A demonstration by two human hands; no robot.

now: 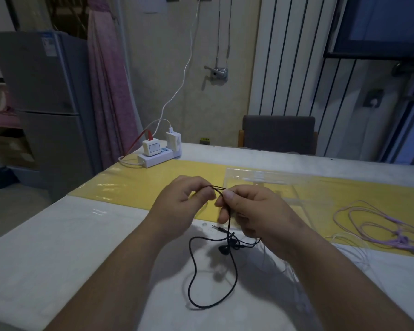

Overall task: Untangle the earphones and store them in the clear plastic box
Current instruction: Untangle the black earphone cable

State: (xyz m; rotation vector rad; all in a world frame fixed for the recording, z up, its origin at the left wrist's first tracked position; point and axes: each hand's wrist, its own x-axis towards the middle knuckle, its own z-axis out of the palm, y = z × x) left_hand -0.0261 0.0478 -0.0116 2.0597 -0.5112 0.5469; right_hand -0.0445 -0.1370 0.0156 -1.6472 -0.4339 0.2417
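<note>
Black earphones [194,261] hang in a tangle above the table, with a long loop of cord resting on the white surface. My left hand [182,201] and my right hand [251,211] pinch the cord close together at its top, thumbs and fingertips almost touching. An earbud [224,250] and the jack plug [216,227] dangle under my right hand. The clear plastic box [273,187] stands just behind my right hand on the yellow mat. White earphones [296,278] lie under my right forearm, partly hidden.
Purple earphones [380,225] lie coiled at the right on the yellow mat [134,185]. A white power strip [158,154] with chargers and cables sits at the table's far left corner. A chair back [279,133] stands behind the far edge.
</note>
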